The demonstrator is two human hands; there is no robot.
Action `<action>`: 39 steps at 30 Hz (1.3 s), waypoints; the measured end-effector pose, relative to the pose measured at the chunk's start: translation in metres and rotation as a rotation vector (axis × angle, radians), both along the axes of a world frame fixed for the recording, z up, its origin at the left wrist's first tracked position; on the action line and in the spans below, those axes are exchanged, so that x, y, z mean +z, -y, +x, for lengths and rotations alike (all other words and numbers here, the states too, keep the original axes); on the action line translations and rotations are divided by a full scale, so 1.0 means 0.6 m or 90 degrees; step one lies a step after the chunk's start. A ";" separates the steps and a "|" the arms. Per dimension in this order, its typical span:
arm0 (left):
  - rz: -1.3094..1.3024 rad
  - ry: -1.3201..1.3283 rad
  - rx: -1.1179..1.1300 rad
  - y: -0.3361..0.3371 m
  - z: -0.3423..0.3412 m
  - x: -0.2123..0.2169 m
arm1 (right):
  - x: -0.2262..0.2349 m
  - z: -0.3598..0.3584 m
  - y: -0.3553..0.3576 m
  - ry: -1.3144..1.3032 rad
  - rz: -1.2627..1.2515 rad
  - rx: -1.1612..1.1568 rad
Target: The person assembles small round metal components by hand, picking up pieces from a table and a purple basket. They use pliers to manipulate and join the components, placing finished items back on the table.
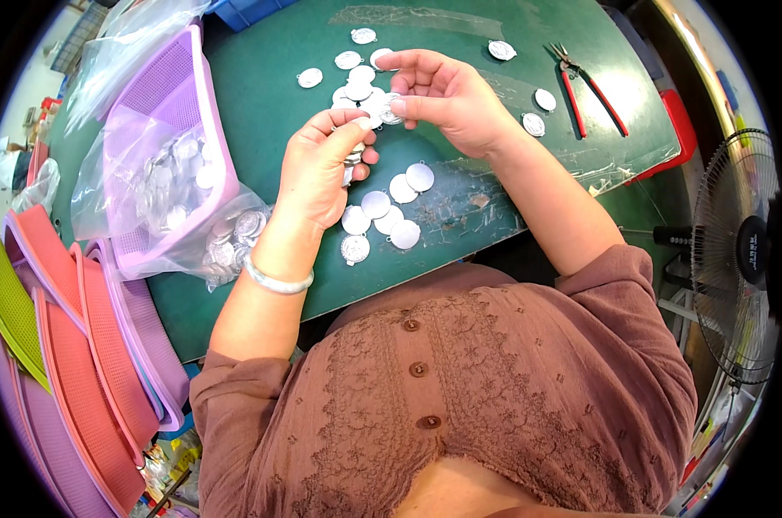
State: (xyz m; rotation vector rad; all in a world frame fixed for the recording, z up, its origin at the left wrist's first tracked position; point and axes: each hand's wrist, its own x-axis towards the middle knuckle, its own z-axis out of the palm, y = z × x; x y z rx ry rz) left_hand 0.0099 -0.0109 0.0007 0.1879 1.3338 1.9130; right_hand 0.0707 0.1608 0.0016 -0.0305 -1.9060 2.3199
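Observation:
My left hand (315,164) is closed around several round silver medallions (354,157), stacked under the curled fingers. Its thumb and forefinger meet at the edge of the pile. Opposite it, my right hand (460,102) pinches a silver medallion (392,109) between thumb and fingers, over a loose heap of medallions (359,76). These are thin discs with a small loop at the rim; some show a plain face, others a raised pattern. Nearer me, below the hands, lies a second group of medallions (376,205), flat on the green table (468,203).
At the left a purple basket (209,112) holds a clear bag of medallions (170,181); another bag (235,237) sits beside it. Red-handled pliers (574,102) and a few medallions (533,125) lie at the right. Stacked plastic baskets (88,345) and a fan (736,250) flank the table.

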 end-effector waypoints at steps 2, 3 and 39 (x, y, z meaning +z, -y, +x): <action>-0.008 -0.018 -0.003 -0.001 0.003 0.000 | 0.000 0.000 0.007 -0.016 -0.016 0.012; -0.012 -0.033 -0.006 -0.001 0.003 -0.003 | 0.001 0.001 0.010 -0.020 -0.018 0.018; 0.052 -0.102 0.046 0.000 -0.004 -0.007 | -0.002 0.006 0.025 -0.170 0.122 -0.019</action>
